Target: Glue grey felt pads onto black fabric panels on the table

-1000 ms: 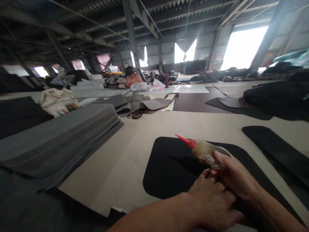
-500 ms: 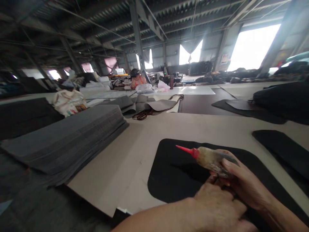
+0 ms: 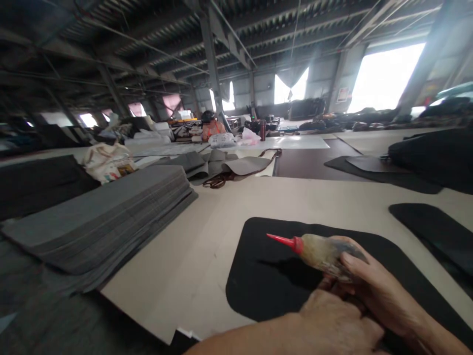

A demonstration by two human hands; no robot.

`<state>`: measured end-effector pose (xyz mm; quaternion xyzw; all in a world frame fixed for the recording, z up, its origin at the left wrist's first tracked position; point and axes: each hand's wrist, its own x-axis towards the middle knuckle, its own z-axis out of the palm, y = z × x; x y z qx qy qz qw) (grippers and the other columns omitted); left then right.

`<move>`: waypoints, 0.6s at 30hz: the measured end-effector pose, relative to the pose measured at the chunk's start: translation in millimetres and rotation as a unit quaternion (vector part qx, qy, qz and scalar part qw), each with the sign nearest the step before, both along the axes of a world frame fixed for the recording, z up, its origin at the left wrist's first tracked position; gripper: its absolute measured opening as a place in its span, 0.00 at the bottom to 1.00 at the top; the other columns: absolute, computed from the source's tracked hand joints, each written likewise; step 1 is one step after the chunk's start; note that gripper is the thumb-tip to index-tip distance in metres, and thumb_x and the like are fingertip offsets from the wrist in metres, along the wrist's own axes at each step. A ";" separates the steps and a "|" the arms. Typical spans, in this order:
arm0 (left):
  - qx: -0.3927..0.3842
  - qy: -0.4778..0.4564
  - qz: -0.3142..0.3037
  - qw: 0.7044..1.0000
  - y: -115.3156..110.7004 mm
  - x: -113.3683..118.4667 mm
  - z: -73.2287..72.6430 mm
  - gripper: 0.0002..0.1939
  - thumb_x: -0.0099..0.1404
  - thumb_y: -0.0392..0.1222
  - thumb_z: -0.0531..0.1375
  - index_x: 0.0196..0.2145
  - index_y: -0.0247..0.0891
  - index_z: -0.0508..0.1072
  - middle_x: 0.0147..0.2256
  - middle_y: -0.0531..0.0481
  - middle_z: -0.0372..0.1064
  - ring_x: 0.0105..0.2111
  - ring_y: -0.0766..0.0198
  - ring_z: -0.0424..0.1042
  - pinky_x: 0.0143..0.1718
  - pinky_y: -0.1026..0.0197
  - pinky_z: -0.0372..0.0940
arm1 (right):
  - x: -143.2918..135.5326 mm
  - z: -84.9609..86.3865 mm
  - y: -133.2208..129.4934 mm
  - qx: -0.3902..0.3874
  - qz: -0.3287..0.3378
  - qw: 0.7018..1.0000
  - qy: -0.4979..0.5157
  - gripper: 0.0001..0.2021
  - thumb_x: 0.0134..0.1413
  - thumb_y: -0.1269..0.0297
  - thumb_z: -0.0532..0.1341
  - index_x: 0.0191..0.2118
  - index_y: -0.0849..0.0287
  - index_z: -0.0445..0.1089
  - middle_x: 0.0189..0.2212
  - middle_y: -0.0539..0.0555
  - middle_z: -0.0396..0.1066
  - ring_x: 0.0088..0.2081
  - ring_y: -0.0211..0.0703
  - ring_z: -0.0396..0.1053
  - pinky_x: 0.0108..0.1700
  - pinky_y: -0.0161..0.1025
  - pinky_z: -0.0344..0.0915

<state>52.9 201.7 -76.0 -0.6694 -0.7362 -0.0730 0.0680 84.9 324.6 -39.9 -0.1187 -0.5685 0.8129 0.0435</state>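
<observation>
My right hand (image 3: 364,268) is wrapped round a squeeze bottle (image 3: 318,250) with a yellowish, stained body and a long red nozzle. The bottle lies nearly level, its nozzle pointing left, above a black rounded panel (image 3: 254,281) on which its shadow falls. Just below, my left hand (image 3: 332,318) is closed, with its fingers curled in against the right hand under the bottle. What its fingers hold, if anything, is hidden.
The panel lies on a pale work table (image 3: 177,266). A thick stack of grey sheets (image 3: 103,217) stands at the left edge. Another black piece (image 3: 432,236) lies at right, near a dark bundle (image 3: 436,153). Brown-handled scissors (image 3: 216,182) and grey offcuts (image 3: 246,164) lie farther back. A person (image 3: 212,127) is beyond.
The view has tilted up slightly, so the table sits a little lower in the picture. Both hands keep their places about the bottle, its nozzle still pointing left.
</observation>
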 end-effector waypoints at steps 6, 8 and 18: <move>-0.038 0.035 0.008 0.999 0.7 1.0 12.1 0.32 0.73 0.60 0.44 0.60 0.34 0.67 0.61 0.38 0.64 0.67 0.41 0.50 0.65 0.41 0.49 | 1.4 4.8 -4.3 -0.004 -0.005 1.000 -0.002 0.25 0.47 0.47 0.71 0.48 0.51 0.66 0.30 0.50 0.71 0.25 0.37 0.62 0.24 0.31 0.58; -0.056 0.033 0.004 0.998 1.5 0.4 14.2 0.33 0.72 0.60 0.45 0.62 0.33 0.65 0.61 0.38 0.64 0.67 0.41 0.50 0.65 0.42 0.49 | 1.7 5.1 -4.5 -0.006 -0.001 1.000 -0.008 0.25 0.47 0.48 0.71 0.48 0.51 0.66 0.30 0.49 0.70 0.25 0.36 0.61 0.24 0.30 0.58; -0.026 0.020 0.000 0.999 7.4 -5.1 -7.3 0.26 0.73 0.50 0.45 0.61 0.35 0.67 0.58 0.39 0.68 0.64 0.42 0.57 0.62 0.41 0.57 | 0.3 0.9 -3.7 -0.008 -0.007 1.000 -0.015 0.28 0.44 0.47 0.72 0.49 0.51 0.67 0.31 0.51 0.71 0.24 0.35 0.61 0.24 0.31 0.59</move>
